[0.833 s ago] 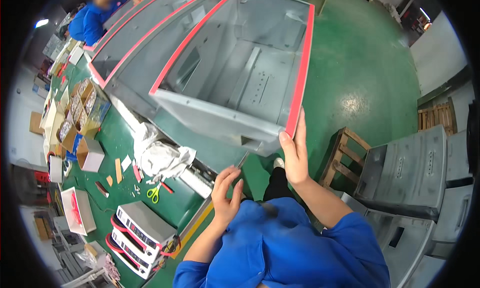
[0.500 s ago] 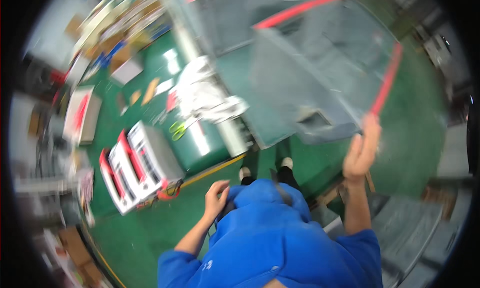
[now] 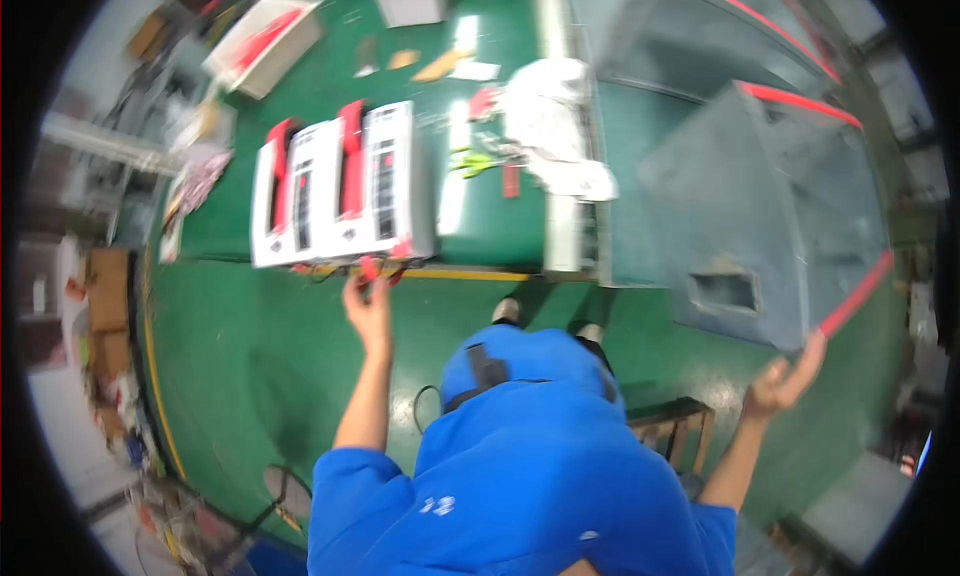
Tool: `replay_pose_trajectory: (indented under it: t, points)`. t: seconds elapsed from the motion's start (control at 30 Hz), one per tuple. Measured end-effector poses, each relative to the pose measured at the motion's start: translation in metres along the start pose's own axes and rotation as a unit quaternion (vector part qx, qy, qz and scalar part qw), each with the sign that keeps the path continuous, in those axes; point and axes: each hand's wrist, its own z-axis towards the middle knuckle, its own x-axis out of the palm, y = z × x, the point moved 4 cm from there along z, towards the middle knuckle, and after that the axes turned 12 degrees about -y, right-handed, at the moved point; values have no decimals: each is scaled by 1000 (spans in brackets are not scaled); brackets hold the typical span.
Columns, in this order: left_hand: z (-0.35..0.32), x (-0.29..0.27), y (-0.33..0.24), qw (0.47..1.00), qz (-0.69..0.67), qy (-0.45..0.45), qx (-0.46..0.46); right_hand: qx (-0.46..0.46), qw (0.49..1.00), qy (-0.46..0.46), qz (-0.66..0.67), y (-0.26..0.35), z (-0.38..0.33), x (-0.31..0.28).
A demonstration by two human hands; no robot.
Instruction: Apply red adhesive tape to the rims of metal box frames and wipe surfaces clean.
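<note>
My left hand [image 3: 368, 304] reaches up to the front edge of the green table [image 3: 490, 231], just below a white and red panel unit [image 3: 340, 186]. Its fingers pinch a small red thing [image 3: 371, 268] at the table edge; blur hides what it is. My right hand [image 3: 788, 378] is raised far out to the right with its fingers spread. Its fingertips touch the lower corner of a big grey metal cabinet [image 3: 760, 206], where the red edge strip [image 3: 855, 294] ends.
Crumpled white plastic [image 3: 555, 126], yellow-handled scissors [image 3: 470, 160] and small parts lie on the table. A white box [image 3: 262, 44] is at the far left. A wooden stool [image 3: 672, 421] stands on the green floor by my legs, with clutter along the left side.
The view has swung left and down. My left hand went from my chest out to the table edge. My right hand slid from the cabinet's side to its lower corner.
</note>
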Motion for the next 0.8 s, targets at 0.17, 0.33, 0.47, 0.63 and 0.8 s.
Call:
replay_pose_trajectory:
  t: [0.17,0.33,0.47,0.63,0.8]
  points:
    - [16,8,23,999,22,26,-17,-33,999,2,-11,-23,2,9]
    - [11,11,32,993,-52,101,-23,36,999,0,9,-77,0,11]
    - [-53,8,34,968,58,239,41,20,1000,16,-4,-145,11,27]
    - [-160,34,-19,949,-76,302,-51,47,995,45,-82,-273,27,51]
    - [-211,70,-116,937,-94,335,-40,74,990,65,-102,-397,39,79]
